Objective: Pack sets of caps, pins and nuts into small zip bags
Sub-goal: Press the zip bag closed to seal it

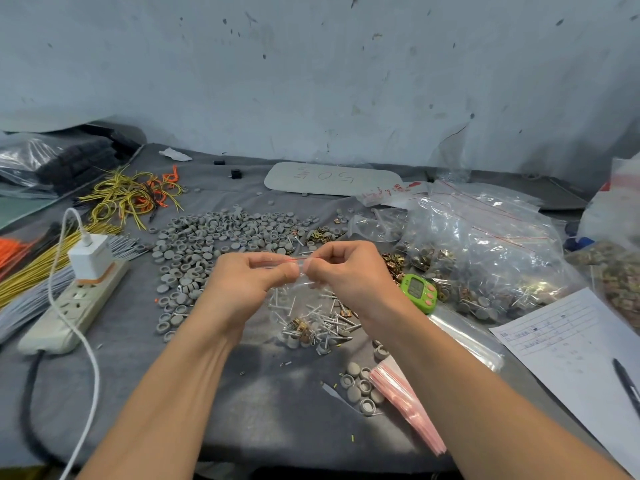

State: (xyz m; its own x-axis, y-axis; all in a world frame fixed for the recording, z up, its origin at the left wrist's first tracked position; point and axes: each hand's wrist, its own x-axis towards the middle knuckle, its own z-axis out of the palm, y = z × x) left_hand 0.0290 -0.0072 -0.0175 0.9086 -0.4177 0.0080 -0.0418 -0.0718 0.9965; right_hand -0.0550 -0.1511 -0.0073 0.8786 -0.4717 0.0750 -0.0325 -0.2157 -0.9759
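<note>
I record both hands raised above the middle of the grey cloth-covered table (277, 420), meeting at the top edge of one small zip bag (304, 303). The left hand (252, 282) has thumb and curled fingers clamped on the bag's red zip line from the left. The right hand (349, 271) pinches the same line from the right, and the two sets of fingertips touch at the centre. The bag hangs below the hands, with pins, brass nuts and grey caps gathered at its lower end. I cannot tell exactly where its contents stop and the loose pins (337, 322) on the cloth beneath begin, nor whether the zip is fully sealed. Beyond the hands lies a broad spread of loose grey caps (214, 237), with a smaller heap of brass nuts (322, 234) at its right end. To the right sits a large clear bag (485, 251) filled with packed sets, and a green timer (419, 291) rests just beside it. Near the right forearm I note a stack of empty zip bags (405, 400), with a small cluster of caps (362, 389) touching its left side. At far right is a paper form (571, 344) with a pen (627, 379) lying on it. At left are a power strip (72, 306) carrying a white charger (90, 258), and bundles of yellow and orange wires (131, 197).
</note>
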